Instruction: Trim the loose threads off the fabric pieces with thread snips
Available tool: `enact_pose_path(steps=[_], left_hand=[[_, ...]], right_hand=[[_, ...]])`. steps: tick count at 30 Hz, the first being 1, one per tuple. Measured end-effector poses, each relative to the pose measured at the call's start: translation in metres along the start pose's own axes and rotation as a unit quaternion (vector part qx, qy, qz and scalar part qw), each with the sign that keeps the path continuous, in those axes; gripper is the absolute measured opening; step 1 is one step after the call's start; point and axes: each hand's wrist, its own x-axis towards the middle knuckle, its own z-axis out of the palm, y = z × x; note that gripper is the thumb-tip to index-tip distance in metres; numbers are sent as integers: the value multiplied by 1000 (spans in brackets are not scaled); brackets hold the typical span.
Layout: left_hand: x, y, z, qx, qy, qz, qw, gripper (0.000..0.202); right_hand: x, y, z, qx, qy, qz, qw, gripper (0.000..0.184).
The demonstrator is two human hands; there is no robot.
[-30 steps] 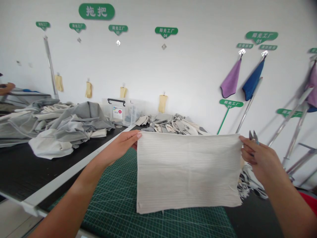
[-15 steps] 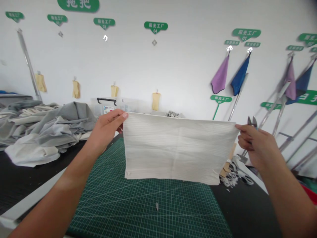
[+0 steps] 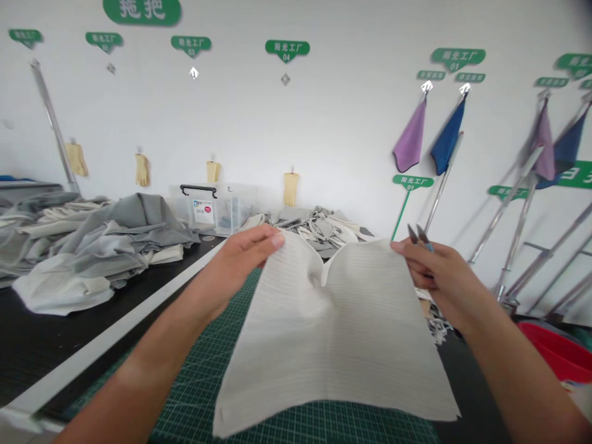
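Note:
A white ribbed cloth (image 3: 370, 327) hangs between my two hands, its top edge sagging in the middle and its lower part spread toward me. My left hand (image 3: 245, 253) pinches the upper left corner between thumb and fingers. At the upper right corner, my right hand (image 3: 430, 265) pinches the cloth and also keeps a small pair of snips (image 3: 419, 235) in its palm, blades pointing up. Below the cloth lies a green cutting mat (image 3: 217, 351) with a white grid, partly covered by it.
Grey and white fabric is heaped (image 3: 115, 240) on the dark table at left. Behind stand a clear plastic box (image 3: 222, 209) and a pile of fabric scraps (image 3: 319, 225). A red basin (image 3: 555, 348) is at right. Purple (image 3: 411, 139) and blue cloths (image 3: 448, 139) hang on the wall.
My hands have come closer together, so the taut top edge now dips in the middle. The cloth's lower edge has swung down and toward me.

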Motion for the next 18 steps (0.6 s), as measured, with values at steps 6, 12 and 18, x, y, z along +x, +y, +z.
enact_pose_path(steps=[6,12,18], left_hand=[[-15,-15,63,42,-151,71,985,22],[-16,-44,85,81,-148,70,983,17],[1,-61,71,121,-50,61,990,18]], right_hand=[[-28,10,54,-51,-121,6,991,42],[-32,27,63,-43,-125,40,990,47],[-31,37,62,-39,-111,95,988,44]])
